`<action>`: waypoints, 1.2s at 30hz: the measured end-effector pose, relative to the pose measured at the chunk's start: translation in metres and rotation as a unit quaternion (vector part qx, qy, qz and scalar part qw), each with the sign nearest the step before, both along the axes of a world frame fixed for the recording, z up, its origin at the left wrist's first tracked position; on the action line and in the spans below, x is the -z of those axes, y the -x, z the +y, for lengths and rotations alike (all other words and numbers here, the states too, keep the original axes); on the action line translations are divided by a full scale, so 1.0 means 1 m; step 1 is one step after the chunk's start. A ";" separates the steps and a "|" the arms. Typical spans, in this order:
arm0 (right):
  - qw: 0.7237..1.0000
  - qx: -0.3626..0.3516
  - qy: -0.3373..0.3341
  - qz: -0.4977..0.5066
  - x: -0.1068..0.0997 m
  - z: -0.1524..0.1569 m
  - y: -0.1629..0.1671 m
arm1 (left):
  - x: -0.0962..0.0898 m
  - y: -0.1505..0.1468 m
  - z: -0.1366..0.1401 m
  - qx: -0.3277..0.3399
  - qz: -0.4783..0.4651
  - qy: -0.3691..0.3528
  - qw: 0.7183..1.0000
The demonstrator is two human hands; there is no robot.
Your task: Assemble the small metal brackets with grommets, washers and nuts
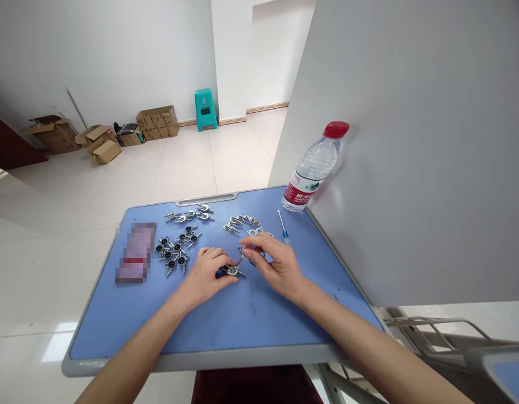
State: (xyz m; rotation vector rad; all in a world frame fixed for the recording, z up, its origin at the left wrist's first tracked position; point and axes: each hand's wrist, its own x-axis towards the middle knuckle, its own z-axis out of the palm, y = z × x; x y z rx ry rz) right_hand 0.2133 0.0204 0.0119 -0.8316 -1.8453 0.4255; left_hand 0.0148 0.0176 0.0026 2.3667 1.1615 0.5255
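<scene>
My left hand (209, 274) is closed on a small silver metal fitting (233, 270) held low over the blue desk top, its thumb and fingers on either side. Close beside it, my right hand (280, 265) is pinched, thumb against forefinger. Something small and thin shows at its fingertips, pointing down at the fitting, too small to name. Loose small parts under the right hand are partly hidden. Just beyond that hand lies a screwdriver (283, 225) with a blue handle. Flat metal plates (254, 231) lie behind the fingers.
Left of my hands are several metal fittings with black round faces (177, 247). Farther back lie more silver fittings (204, 216) and an arc of small metal pieces (242, 220). A purple item (138, 252), partly pixelated, lies at left. A water bottle (313, 168) stands by the grey partition (419, 157).
</scene>
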 end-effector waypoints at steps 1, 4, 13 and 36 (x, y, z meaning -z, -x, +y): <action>1.000 -0.005 -0.002 -0.002 0.000 0.000 0.000 | 0.000 0.000 0.000 -0.001 0.000 0.001 1.000; 0.999 -0.031 -0.017 -0.011 0.000 -0.002 0.000 | 0.001 -0.001 -0.001 -0.004 -0.003 -0.001 1.000; 1.000 -0.002 -0.019 -0.015 -0.003 -0.002 -0.001 | 0.000 -0.001 -0.001 -0.012 -0.001 -0.004 1.000; 0.994 -0.089 -0.053 -0.040 -0.005 -0.004 0.009 | 0.006 -0.003 -0.001 -0.024 -0.023 0.000 0.999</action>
